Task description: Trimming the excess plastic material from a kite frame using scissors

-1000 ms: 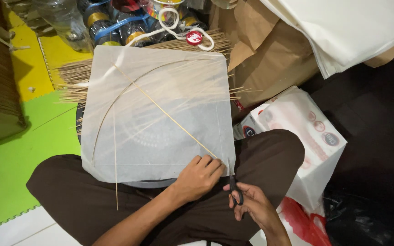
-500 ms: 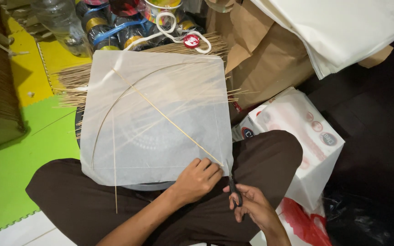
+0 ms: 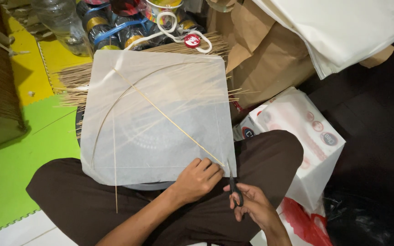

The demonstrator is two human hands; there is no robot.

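The left hand (image 3: 198, 178) is pressing flat on the near right corner of a square sheet of thin translucent white paper (image 3: 160, 114), fingers curled loosely over the edge where a thin straight bamboo stick (image 3: 169, 120) is ending its diagonal run across the sheet. The sheet is lying over a round dark board (image 3: 147, 185) on the person's lap, which is clad in brown trousers (image 3: 69, 205). A second, bowed bamboo strip (image 3: 115, 102) is arching from the far right side round to the near left.

The right hand (image 3: 254, 206) is gripping a pair of small black-handled scissors (image 3: 233, 184), fingers through the loops, with the blades pointing up at the sheet's near right corner, just beside the left hand's fingertips. Compared with half a second ago, the scissors are sitting slightly closer to that corner, and the left hand is keeping its place; judging by this, trimming at the corner is under way.

Beyond the sheet, a loose bundle of thin bamboo sticks (image 3: 71, 79) is fanning out on a yellow and green foam mat (image 3: 19, 150). Jars and bottles (image 3: 101, 23) are crowding the far side, brown paper (image 3: 261, 59) is lying to the far right, and a white printed plastic bag (image 3: 297, 132) is resting by the right knee.
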